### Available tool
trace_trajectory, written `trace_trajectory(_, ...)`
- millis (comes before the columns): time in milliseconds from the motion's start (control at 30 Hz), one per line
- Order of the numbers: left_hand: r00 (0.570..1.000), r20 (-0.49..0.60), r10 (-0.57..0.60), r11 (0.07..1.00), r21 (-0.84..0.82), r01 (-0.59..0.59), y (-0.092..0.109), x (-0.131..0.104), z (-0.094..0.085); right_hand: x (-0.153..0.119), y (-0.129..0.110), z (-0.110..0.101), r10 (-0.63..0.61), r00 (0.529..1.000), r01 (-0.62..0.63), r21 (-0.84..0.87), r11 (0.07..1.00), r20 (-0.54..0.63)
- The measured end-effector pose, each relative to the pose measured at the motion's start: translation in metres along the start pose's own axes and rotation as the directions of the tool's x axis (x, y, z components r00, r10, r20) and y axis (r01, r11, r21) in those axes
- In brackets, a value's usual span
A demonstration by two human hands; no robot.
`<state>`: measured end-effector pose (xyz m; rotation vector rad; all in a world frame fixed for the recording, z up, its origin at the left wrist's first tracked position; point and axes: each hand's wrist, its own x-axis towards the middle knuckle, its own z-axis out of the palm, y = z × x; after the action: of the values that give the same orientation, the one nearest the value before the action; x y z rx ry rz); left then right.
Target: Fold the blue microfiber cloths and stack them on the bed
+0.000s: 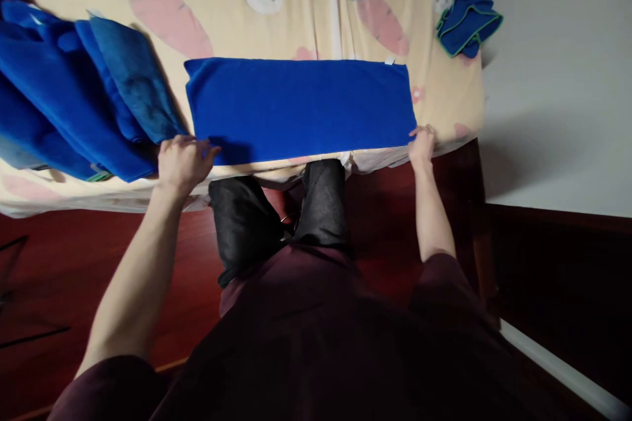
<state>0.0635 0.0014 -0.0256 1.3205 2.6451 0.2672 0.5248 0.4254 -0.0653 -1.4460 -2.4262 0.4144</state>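
A blue towel (301, 105) lies spread flat as a wide rectangle on the patterned cloth, with a small white tag at its far right edge. My left hand (184, 163) is at its near left corner, thumb and fingers pinched on the edge. At the near right corner, my right hand (422, 143) pinches the towel between thumb and fingers. Just left of my left hand sits a heap of blue towels (89, 92), rumpled and overlapping.
The table or bed is covered by a cream cloth (291, 33) with carrots and rabbits. A crumpled blue cloth with green edging (469, 23) lies at the far right, beside a pale wall (553, 79). My knees (323, 204) are against the near edge. The floor (375, 210) is dark red.
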Motion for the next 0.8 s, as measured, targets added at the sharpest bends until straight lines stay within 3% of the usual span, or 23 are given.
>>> trace_trajectory(67,0.995,-0.082,0.063,0.991,-0.115,-0.072,0.028,0.027,-0.006,0.011,-0.058,0.016,-0.046,0.998,0.047,0.054,0.997,-0.032)
trace_trajectory(133,0.981,-0.15,0.12,0.968,-0.201,-0.15,0.059,0.054,-0.001,0.018,-0.136,0.039,-0.177,0.983,0.17,0.135,0.976,0.042)
trace_trajectory(233,0.975,-0.169,0.143,0.942,-0.279,-0.186,0.094,0.08,0.026,0.01,-0.257,0.083,-0.386,0.91,0.351,0.216,0.911,0.15)
trace_trajectory(333,0.991,-0.136,0.021,0.936,-0.347,-0.067,0.104,0.082,0.063,-0.014,-0.335,0.133,-0.489,0.842,0.449,0.208,0.869,0.227)
trace_trajectory(400,0.988,-0.15,-0.032,0.944,-0.33,-0.019,0.101,0.076,0.082,-0.031,-0.353,0.161,-0.453,0.851,0.425,0.159,0.891,0.266)
trace_trajectory(533,0.979,-0.198,-0.04,0.96,-0.278,-0.017,0.094,0.068,0.094,-0.048,-0.344,0.188,-0.449,0.872,0.426,0.149,0.892,0.193)
trace_trajectory(700,0.974,-0.216,-0.065,0.954,-0.298,-0.002,0.097,0.073,0.089,-0.038,-0.327,0.181,-0.42,0.889,0.339,0.352,0.872,0.184)
trace_trajectory(800,0.975,-0.212,-0.071,0.96,-0.282,0.008,0.097,0.073,0.09,-0.028,-0.301,0.169,-0.38,0.913,0.274,0.465,0.842,0.15)
